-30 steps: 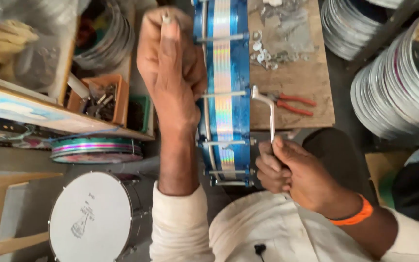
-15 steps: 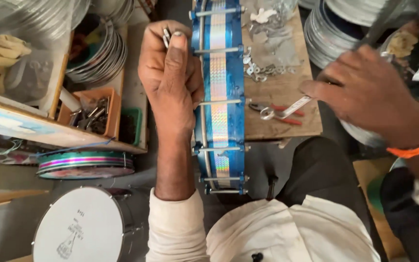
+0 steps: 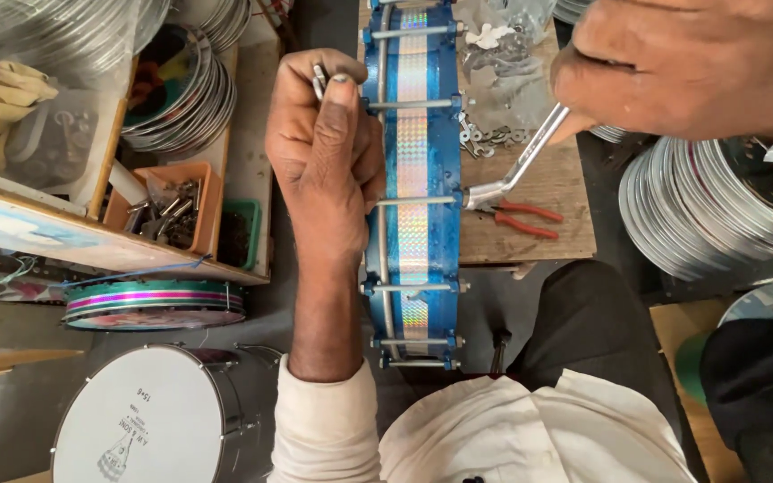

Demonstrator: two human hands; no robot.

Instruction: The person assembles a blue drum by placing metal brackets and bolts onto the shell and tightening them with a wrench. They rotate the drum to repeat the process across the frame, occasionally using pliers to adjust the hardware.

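The blue drum (image 3: 418,179) stands on its edge between the person's knees, its shell with a glittering centre band facing up and its far side resting against the wooden bench (image 3: 539,215). The left hand (image 3: 324,152) lies along the drum's left face, fingers curled closed, with a few small metal pieces pinched between thumb and forefinger near the top rim. The right hand (image 3: 691,67) is clenched around the handle of a bent metal key (image 3: 516,170), whose working end sits on the head of a tension rod (image 3: 418,200) at the drum's right rim.

Step in hand, as I judge it: tightening the rods round the hoop, this one about midway along the visible side. The next move would call for a firm turn of the key while the left hand steadies the shell (it stands on edge, so it could roll).

Red-handled pliers (image 3: 521,219) lie on the bench just beside the key's tip, with loose washers (image 3: 485,139) further up. A white drum (image 3: 140,416) sits on the floor at the left, near an orange tray (image 3: 172,210) of fittings, and stacked metal hoops (image 3: 717,215) stand at the right.
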